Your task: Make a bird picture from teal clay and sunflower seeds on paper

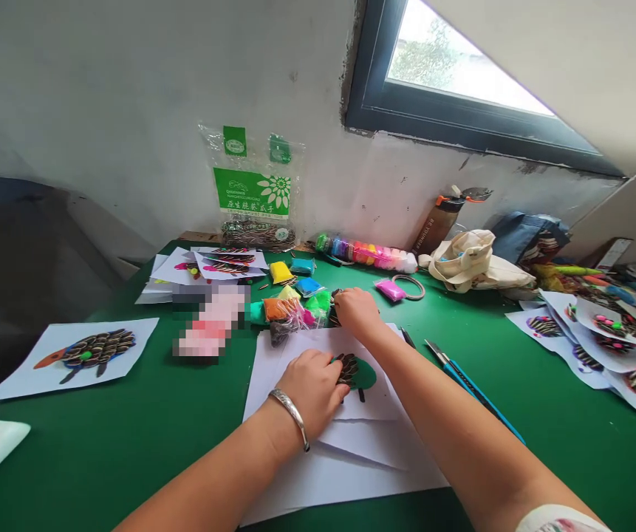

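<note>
A green desk [101,443] stands against a pale wall, under a slanting window [462,74] that probably gives the work its light. At the far left, a paper with a seed-covered bird [99,351] lies flat and apart, perhaps so nothing disturbs its seeds. Behind it, more decorated sheets [223,262] are stacked near the wall, likely to save space. The seed bag [254,199] stands upright against the wall, which would stop it spilling.

In the middle, the left hand [309,384] lies over the paper [306,340], thumb and forefinger apart beside the striped seeds [347,367] on a green shape [367,375]; its weight seems to steady the sheet. The right hand [357,312] reaches past the sheet's upper edge, fingers bent down at the dark heap beside the colourful packets [295,303]; whether they pinch anything I cannot tell (the hand's own back hides the tips).

Rightward, a pink packet [389,290] sits by a ring, and a blue cutter [476,391] lies slantwise, within easy reach. At the far right, further seed-decorated papers [589,340] overlap, apparently set aside.
</note>
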Demonstrator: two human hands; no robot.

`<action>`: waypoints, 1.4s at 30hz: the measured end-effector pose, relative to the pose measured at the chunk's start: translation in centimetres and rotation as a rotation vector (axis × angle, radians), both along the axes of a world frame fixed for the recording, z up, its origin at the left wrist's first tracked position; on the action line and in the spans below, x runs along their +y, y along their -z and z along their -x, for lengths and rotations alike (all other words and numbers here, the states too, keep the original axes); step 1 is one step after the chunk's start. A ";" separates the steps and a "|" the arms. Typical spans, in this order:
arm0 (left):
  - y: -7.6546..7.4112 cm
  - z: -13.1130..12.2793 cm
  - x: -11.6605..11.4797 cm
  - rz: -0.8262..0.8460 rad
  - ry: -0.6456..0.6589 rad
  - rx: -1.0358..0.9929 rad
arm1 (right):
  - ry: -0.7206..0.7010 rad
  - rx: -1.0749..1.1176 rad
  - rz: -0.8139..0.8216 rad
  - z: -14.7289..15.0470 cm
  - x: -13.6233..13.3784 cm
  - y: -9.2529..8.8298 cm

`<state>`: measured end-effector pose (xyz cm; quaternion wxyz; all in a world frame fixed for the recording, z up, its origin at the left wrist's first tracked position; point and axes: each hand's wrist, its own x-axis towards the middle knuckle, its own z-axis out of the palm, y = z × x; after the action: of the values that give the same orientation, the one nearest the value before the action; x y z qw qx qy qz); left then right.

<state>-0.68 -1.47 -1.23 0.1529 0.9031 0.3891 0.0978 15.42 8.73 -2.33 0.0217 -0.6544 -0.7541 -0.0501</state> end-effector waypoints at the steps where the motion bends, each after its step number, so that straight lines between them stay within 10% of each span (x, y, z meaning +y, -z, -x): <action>1: 0.1 0.1 0.1 -0.001 0.000 -0.008 | -0.002 0.003 0.009 0.2 0.1 0.1; 13: -0.4 1.5 1.8 -0.058 -0.035 -0.051 | 0.120 0.245 -0.084 -2.8 -5.5 -2.4; 20: -0.4 1.2 1.6 -0.057 -0.012 -0.035 | 0.069 1.016 -0.011 -4.6 -12.8 0.1; 42: 0.1 0.2 1.5 0.037 0.014 -0.034 | -0.128 0.725 -0.061 -2.9 -14.3 2.0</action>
<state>-0.89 0.04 -1.36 0.1770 0.9010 0.3820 0.1048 18.37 -5.56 -4.29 0.3101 -0.5801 -0.7351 0.1640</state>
